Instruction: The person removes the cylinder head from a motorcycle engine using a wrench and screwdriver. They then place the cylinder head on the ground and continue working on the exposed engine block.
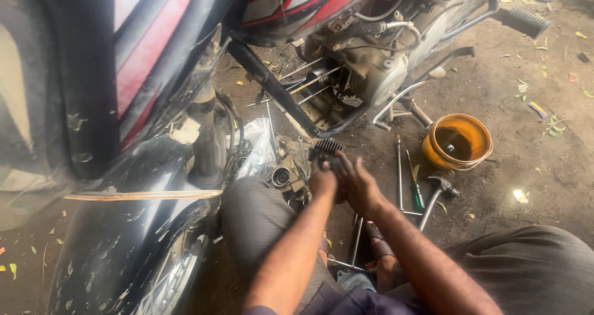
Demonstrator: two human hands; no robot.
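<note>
Both hands, left hand [323, 182] and right hand [357, 184], clasp the finned engine cylinder [326, 147], fingers closed round it; next needs a steady lift.

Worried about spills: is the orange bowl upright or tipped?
Upright: the orange bowl sits on the dirt with its rim up, dark liquid pooled inside.

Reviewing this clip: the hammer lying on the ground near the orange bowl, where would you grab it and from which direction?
Grip the hammer by its bare metal handle, toward the lower end, coming from above. The handle lies flat on the dirt, with its head pointing toward the orange bowl; screwdrivers crowd its left side.
</note>
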